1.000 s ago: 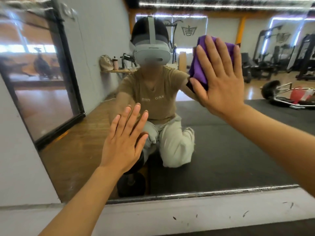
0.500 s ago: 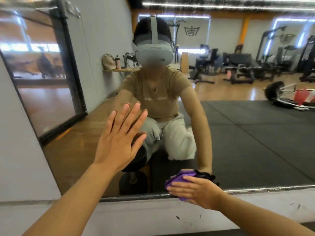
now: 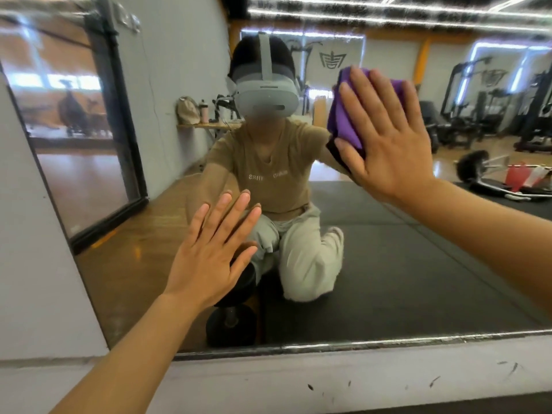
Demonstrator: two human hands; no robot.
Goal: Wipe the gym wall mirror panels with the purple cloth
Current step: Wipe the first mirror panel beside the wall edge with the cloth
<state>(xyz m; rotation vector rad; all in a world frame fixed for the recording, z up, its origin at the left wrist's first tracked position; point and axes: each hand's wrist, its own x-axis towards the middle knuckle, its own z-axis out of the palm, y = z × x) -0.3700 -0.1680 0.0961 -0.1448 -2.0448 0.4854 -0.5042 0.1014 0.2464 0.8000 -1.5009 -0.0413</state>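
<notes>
A large wall mirror panel (image 3: pixel 418 264) fills most of the head view, its lower edge just above a white ledge. My right hand (image 3: pixel 385 138) presses the folded purple cloth (image 3: pixel 343 124) flat against the glass at the upper right, fingers straight and spread. Most of the cloth is hidden behind the palm. My left hand (image 3: pixel 209 255) rests flat on the mirror lower down and to the left, fingers straight, holding nothing. The glass reflects a seated person wearing a headset.
A white wall (image 3: pixel 35 264) borders the mirror on the left, and a scuffed white ledge (image 3: pixel 328 380) runs below it. A black dumbbell (image 3: pixel 230 321) shows low in the reflection, along with gym machines, a black floor mat and a barbell.
My right hand has swept the cloth from the mirror's bottom edge back up to the upper right of the glass. The left hand stays flat in nearly the same spot.
</notes>
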